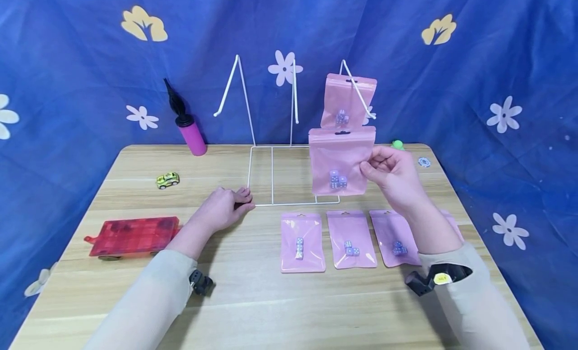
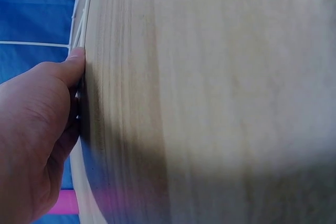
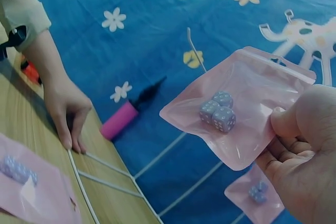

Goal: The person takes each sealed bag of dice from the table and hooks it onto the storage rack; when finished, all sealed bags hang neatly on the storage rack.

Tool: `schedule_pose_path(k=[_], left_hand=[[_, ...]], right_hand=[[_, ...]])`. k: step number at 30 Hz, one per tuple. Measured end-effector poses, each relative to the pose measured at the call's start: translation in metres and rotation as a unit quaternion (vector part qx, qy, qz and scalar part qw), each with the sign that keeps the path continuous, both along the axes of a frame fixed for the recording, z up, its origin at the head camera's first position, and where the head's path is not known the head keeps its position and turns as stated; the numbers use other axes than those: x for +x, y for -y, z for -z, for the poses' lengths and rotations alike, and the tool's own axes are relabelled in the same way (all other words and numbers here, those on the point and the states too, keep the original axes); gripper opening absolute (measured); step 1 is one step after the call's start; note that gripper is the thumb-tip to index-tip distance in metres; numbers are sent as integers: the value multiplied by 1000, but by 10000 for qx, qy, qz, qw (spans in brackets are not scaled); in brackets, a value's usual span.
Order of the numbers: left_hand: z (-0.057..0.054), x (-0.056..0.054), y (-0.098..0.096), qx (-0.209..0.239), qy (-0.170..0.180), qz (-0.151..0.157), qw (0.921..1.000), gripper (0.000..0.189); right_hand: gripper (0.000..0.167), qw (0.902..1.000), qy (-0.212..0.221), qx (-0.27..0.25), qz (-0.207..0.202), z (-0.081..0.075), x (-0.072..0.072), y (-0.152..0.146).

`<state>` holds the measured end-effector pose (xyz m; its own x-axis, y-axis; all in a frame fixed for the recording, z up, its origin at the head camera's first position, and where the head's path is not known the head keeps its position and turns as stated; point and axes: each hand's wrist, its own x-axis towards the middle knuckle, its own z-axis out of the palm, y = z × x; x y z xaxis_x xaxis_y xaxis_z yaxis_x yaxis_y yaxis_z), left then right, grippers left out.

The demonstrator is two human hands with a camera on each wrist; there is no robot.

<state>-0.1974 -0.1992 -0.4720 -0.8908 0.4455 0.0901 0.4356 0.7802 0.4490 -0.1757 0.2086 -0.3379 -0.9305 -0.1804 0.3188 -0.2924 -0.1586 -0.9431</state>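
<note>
My right hand (image 1: 397, 177) pinches the side edge of a pink zip pouch (image 1: 322, 152) with dice (image 3: 218, 111) in it, held upright in front of the rack's right hook. Another pink pouch (image 1: 331, 97) with dice hangs on that hook, behind and above the held one. At the front left corner of the white wire display rack (image 1: 272, 174), my left hand (image 1: 221, 208) grips the base wire between thumb and fingers, low at the tabletop. The left and middle hooks (image 1: 229, 86) of the rack carry nothing.
Several pink pouches (image 1: 289, 222) of dice lie in a row before the rack, the rightmost partly hidden by my right forearm. To the left are a red toy trailer (image 1: 135, 235), a green toy car (image 1: 168, 180) and a pink balloon pump (image 1: 194, 138). A poker chip (image 1: 424, 162) lies at the back right.
</note>
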Motion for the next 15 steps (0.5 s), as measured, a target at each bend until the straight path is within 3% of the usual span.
schedule_pose_path(k=[15], left_hand=[[3, 1, -1, -12, -219, -55, 9997, 36]], right_hand=[[32, 9998, -104, -136, -139, -8, -2, 42]])
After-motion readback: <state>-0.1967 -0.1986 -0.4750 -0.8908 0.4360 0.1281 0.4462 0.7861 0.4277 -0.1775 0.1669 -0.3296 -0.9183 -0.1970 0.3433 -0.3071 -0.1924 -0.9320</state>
